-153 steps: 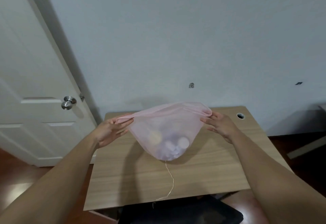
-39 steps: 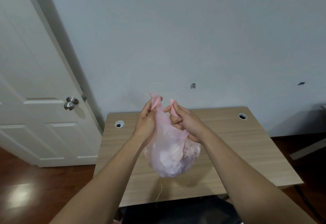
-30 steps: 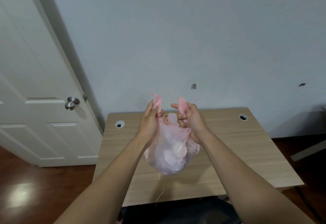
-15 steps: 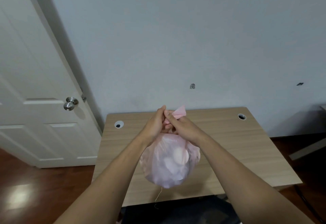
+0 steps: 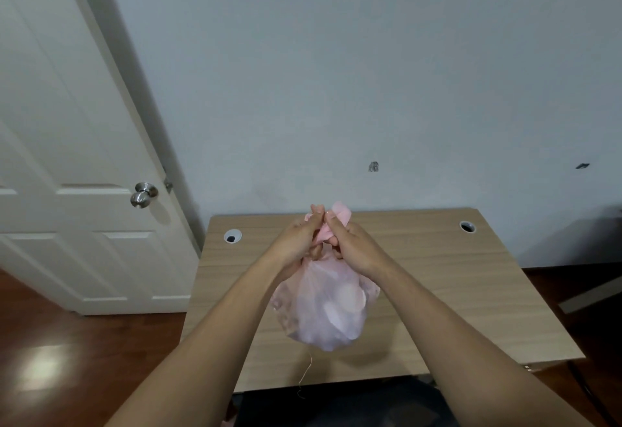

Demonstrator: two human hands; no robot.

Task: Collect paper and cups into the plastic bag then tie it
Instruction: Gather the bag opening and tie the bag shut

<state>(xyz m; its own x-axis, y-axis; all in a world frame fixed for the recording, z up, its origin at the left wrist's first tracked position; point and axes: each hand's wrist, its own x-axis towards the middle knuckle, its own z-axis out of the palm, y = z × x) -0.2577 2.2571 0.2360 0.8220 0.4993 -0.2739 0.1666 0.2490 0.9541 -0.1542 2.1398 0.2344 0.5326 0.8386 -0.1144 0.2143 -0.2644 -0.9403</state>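
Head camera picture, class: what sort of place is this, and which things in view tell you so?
Probably a room in a home or small office. A white panelled door with a round metal knob, a wooden desk with cable holes against a plain wall, and dark wood flooring suggest it.

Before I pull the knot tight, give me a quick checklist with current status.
1. Left hand grip on bag top: ok.
2. Right hand grip on the other end: ok.
3. Pink plastic bag lifted clear of the desk: ok.
4. Contents inside bag, none on desk: ok.
5. Ends crossed into a knot: cannot tell, fingers hide it.
6. Loose string free of the knot: ok.
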